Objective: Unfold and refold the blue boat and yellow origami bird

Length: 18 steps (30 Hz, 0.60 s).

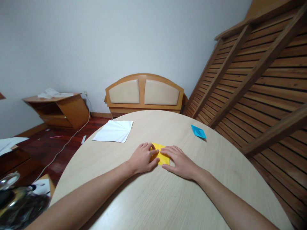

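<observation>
1. One large round table (144,201) of pale wood grain carries all the papers.
2. One white, creased paper sheet (114,131) lies flat at its far left part.
3. Two bare hands are at the middle. The right hand (179,161) has its thumb spread from the other fingers; the left hand (144,158) has bent fingers, and whether they pinch, I cannot tell.
4. One small yellow paper piece (164,158) is on the table, between and under both hands.
5. One small blue folded paper (198,131) lies apart, far right.

Head-worn view, looking forward, down over tabletop (155,198)
</observation>
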### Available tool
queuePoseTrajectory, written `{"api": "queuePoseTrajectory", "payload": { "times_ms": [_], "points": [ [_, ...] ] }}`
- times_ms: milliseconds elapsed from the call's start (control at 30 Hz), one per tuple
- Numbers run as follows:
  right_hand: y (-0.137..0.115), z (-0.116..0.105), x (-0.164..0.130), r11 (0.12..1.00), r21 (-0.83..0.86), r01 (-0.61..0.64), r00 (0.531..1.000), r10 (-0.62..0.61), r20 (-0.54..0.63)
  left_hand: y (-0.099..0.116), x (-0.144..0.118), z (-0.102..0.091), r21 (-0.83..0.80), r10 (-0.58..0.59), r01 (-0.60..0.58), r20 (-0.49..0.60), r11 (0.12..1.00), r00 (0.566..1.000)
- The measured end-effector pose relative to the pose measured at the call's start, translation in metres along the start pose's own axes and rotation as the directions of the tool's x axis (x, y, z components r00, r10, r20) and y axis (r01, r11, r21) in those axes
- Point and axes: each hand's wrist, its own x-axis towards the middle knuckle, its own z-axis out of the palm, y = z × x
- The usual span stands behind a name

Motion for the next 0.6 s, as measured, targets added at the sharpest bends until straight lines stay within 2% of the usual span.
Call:
{"api": "queuePoseTrajectory", "payload": {
  "times_ms": [267,433,600],
  "points": [
    [0.015,-0.003,-0.001,0.996,-0.082,0.044,0.999,-0.046,-0.025,-0.002,0.000,0.002,-0.070,0.069,-0.069,0.000,0.995,0.998],
    [0.029,-0.002,-0.001,0.992,-0.122,0.042,0.995,-0.053,-0.084,-0.004,0.000,0.004,-0.100,0.109,-0.106,0.023,0.989,0.994],
    [0.028,-0.002,0.000,0.992,-0.124,0.034,0.993,-0.048,-0.112,-0.006,-0.001,0.004,-0.084,0.131,-0.127,0.046,0.988,0.990]
  ]
}}
